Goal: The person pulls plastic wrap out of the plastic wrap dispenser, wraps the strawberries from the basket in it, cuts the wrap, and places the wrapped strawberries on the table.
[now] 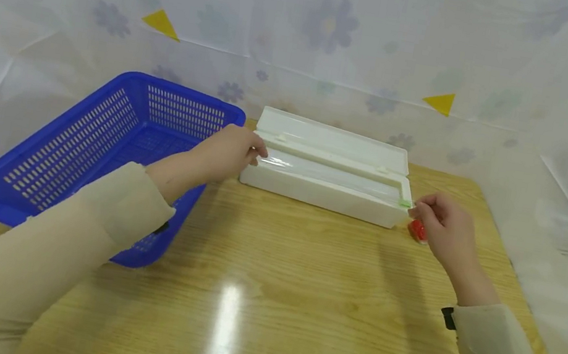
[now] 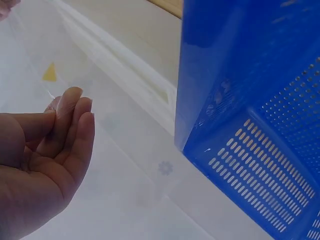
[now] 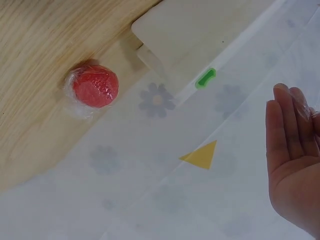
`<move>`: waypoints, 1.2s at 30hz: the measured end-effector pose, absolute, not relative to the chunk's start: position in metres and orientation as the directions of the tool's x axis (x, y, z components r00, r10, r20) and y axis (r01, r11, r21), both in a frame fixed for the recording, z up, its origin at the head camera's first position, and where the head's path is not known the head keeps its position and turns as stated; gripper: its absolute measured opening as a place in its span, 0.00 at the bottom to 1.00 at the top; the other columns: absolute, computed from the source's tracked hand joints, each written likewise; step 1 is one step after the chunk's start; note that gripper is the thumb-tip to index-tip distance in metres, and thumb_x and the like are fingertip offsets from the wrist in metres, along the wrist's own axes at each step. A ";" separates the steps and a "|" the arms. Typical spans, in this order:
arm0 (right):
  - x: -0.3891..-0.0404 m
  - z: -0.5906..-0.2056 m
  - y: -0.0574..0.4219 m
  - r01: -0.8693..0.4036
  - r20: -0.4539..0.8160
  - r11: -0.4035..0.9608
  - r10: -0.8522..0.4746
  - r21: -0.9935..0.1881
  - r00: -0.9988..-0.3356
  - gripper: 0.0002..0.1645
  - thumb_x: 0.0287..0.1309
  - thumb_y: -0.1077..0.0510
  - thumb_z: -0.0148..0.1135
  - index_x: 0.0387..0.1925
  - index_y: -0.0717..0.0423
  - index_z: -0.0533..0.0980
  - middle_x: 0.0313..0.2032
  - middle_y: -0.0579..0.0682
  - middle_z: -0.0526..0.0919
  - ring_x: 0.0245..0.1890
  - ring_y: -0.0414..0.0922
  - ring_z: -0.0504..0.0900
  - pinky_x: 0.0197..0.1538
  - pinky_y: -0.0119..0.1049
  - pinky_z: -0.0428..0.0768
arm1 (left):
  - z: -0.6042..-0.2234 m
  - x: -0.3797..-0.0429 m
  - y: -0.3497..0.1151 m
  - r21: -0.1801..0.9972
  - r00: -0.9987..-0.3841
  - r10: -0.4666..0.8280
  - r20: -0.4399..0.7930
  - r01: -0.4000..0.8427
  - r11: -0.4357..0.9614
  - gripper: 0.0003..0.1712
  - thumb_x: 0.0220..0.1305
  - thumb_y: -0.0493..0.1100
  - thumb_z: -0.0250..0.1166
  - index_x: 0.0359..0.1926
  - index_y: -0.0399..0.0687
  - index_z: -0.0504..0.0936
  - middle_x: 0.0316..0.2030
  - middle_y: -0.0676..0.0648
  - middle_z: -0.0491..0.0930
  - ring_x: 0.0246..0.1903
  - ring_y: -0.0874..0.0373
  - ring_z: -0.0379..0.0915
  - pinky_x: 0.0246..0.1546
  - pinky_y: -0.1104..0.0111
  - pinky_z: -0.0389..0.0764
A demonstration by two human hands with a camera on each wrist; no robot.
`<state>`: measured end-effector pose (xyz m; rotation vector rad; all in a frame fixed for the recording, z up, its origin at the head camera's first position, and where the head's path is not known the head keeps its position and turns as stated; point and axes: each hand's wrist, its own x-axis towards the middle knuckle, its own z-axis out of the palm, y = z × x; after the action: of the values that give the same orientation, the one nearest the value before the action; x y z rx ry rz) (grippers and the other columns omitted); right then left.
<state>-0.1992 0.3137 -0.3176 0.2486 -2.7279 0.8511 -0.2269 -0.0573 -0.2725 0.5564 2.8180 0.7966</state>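
A long white cling film box (image 1: 317,195) stands at the back of the table with its lid (image 1: 332,138) raised. Clear cling film (image 1: 286,163) shows inside it and stretches up between the two hands. My left hand (image 1: 228,152) pinches one corner of the film between thumb and fingertips, over the box's left end. At the right end, near the green slider (image 3: 205,78), my right hand (image 1: 445,226) pinches the other corner, its other fingers nearly straight. A red round thing (image 3: 95,86) wrapped in crinkled film lies on the table beneath the right hand.
A blue plastic basket (image 1: 62,155) with slotted walls stands on the left, under the left forearm and close to the box. The wooden table (image 1: 291,303) meets a white flowered curtain (image 1: 314,63) at the back, marked with yellow triangles (image 1: 162,24).
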 end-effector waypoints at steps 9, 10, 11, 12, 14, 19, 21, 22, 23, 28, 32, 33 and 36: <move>-0.185 -0.311 0.316 -0.278 0.325 0.823 -0.121 -0.495 -0.938 0.18 0.68 0.52 0.48 0.40 0.62 0.76 0.34 0.61 0.85 0.25 0.21 0.70 0.24 0.28 0.68 | -0.269 -0.212 -0.062 0.480 -0.902 0.432 -0.013 0.373 0.794 0.15 0.68 0.33 0.49 0.49 0.38 0.79 0.43 0.40 0.83 0.46 0.48 0.78 0.45 0.60 0.77; -0.184 -0.310 0.316 -0.282 0.329 0.826 -0.125 -0.488 -0.936 0.17 0.68 0.52 0.48 0.40 0.62 0.76 0.34 0.61 0.85 0.26 0.20 0.70 0.24 0.28 0.67 | -0.268 -0.211 -0.063 0.482 -0.900 0.436 -0.012 0.377 0.791 0.14 0.68 0.33 0.50 0.49 0.39 0.79 0.44 0.40 0.83 0.46 0.49 0.78 0.44 0.61 0.77; -0.182 -0.309 0.317 -0.287 0.333 0.827 -0.129 -0.483 -0.934 0.17 0.68 0.52 0.48 0.40 0.62 0.76 0.34 0.61 0.85 0.26 0.19 0.70 0.24 0.28 0.66 | -0.267 -0.209 -0.064 0.484 -0.899 0.438 -0.010 0.379 0.789 0.14 0.68 0.33 0.50 0.49 0.39 0.79 0.44 0.40 0.83 0.46 0.49 0.78 0.44 0.61 0.76; -0.180 -0.308 0.317 -0.291 0.336 0.828 -0.133 -0.479 -0.932 0.17 0.68 0.52 0.49 0.40 0.62 0.76 0.34 0.61 0.85 0.26 0.19 0.69 0.24 0.28 0.65 | -0.266 -0.207 -0.065 0.486 -0.897 0.442 -0.009 0.382 0.786 0.14 0.68 0.33 0.50 0.49 0.39 0.79 0.44 0.40 0.83 0.46 0.49 0.78 0.42 0.61 0.76; -0.177 -0.306 0.318 -0.300 0.341 0.831 -0.143 -0.469 -0.929 0.16 0.67 0.52 0.49 0.40 0.61 0.76 0.34 0.61 0.85 0.25 0.21 0.70 0.23 0.29 0.63 | -0.264 -0.204 -0.067 0.490 -0.896 0.443 -0.013 0.380 0.784 0.15 0.69 0.33 0.49 0.50 0.40 0.79 0.46 0.41 0.82 0.44 0.50 0.78 0.40 0.63 0.74; -0.167 -0.300 0.319 -0.348 0.375 0.827 -0.182 -0.442 -0.909 0.10 0.65 0.57 0.53 0.36 0.57 0.78 0.32 0.57 0.84 0.20 0.30 0.69 0.20 0.30 0.61 | -0.258 -0.195 -0.072 0.490 -0.885 0.465 -0.028 0.393 0.778 0.15 0.69 0.35 0.50 0.50 0.42 0.79 0.45 0.42 0.82 0.39 0.53 0.77 0.35 0.65 0.73; -0.163 -0.298 0.320 -0.366 0.390 0.825 -0.196 -0.430 -0.900 0.08 0.64 0.58 0.55 0.34 0.55 0.79 0.32 0.52 0.84 0.21 0.30 0.70 0.20 0.29 0.61 | -0.256 -0.191 -0.074 0.487 -0.877 0.480 -0.029 0.407 0.772 0.15 0.69 0.35 0.50 0.50 0.42 0.79 0.44 0.43 0.83 0.38 0.54 0.77 0.35 0.65 0.73; -0.160 -0.296 0.320 -0.371 0.387 0.827 -0.205 -0.423 -0.899 0.07 0.63 0.58 0.55 0.34 0.54 0.79 0.32 0.49 0.83 0.22 0.30 0.70 0.20 0.29 0.62 | -0.255 -0.189 -0.075 0.484 -0.872 0.488 -0.028 0.415 0.770 0.15 0.69 0.35 0.50 0.50 0.43 0.79 0.44 0.44 0.83 0.37 0.54 0.77 0.35 0.65 0.74; -0.158 -0.295 0.320 -0.377 0.383 0.827 -0.217 -0.418 -0.898 0.07 0.63 0.58 0.56 0.34 0.54 0.80 0.31 0.46 0.83 0.23 0.29 0.70 0.20 0.29 0.62 | -0.254 -0.187 -0.076 0.478 -0.868 0.496 -0.026 0.425 0.769 0.14 0.69 0.35 0.50 0.50 0.43 0.79 0.43 0.44 0.83 0.37 0.55 0.77 0.35 0.64 0.74; -0.147 -0.286 0.325 -0.448 0.329 0.821 -0.339 -0.353 -0.881 0.06 0.61 0.62 0.58 0.35 0.51 0.80 0.31 0.41 0.83 0.28 0.24 0.74 0.25 0.25 0.68 | -0.248 -0.171 -0.080 0.461 -0.840 0.542 -0.042 0.465 0.756 0.14 0.69 0.35 0.50 0.49 0.43 0.80 0.42 0.45 0.83 0.29 0.58 0.72 0.33 0.66 0.74; -0.139 -0.282 0.327 -0.503 0.257 0.806 -0.438 -0.311 -0.861 0.10 0.58 0.64 0.60 0.34 0.44 0.80 0.31 0.41 0.85 0.30 0.25 0.77 0.28 0.25 0.72 | -0.245 -0.160 -0.081 0.469 -0.821 0.556 -0.129 0.444 0.763 0.15 0.68 0.35 0.49 0.50 0.43 0.79 0.37 0.47 0.81 0.18 0.62 0.60 0.25 0.68 0.69; -0.137 -0.282 0.328 -0.510 0.237 0.803 -0.455 -0.308 -0.859 0.11 0.58 0.64 0.60 0.34 0.42 0.80 0.31 0.40 0.85 0.30 0.25 0.77 0.27 0.25 0.72 | -0.245 -0.158 -0.081 0.471 -0.818 0.556 -0.148 0.436 0.767 0.15 0.68 0.34 0.49 0.50 0.43 0.78 0.35 0.47 0.80 0.16 0.62 0.57 0.24 0.69 0.68; -0.135 -0.282 0.327 -0.511 0.145 0.804 -0.491 -0.305 -0.859 0.10 0.58 0.61 0.61 0.33 0.40 0.80 0.31 0.36 0.84 0.29 0.26 0.76 0.27 0.27 0.71 | -0.249 -0.153 -0.080 0.461 -0.804 0.564 -0.188 0.435 0.773 0.16 0.66 0.33 0.49 0.50 0.42 0.79 0.36 0.47 0.81 0.18 0.63 0.61 0.27 0.68 0.72</move>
<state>-0.1348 0.3269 -0.2825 0.8141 -2.9272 0.5211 -0.1533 -0.0802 -0.2487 0.7687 2.6515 0.5776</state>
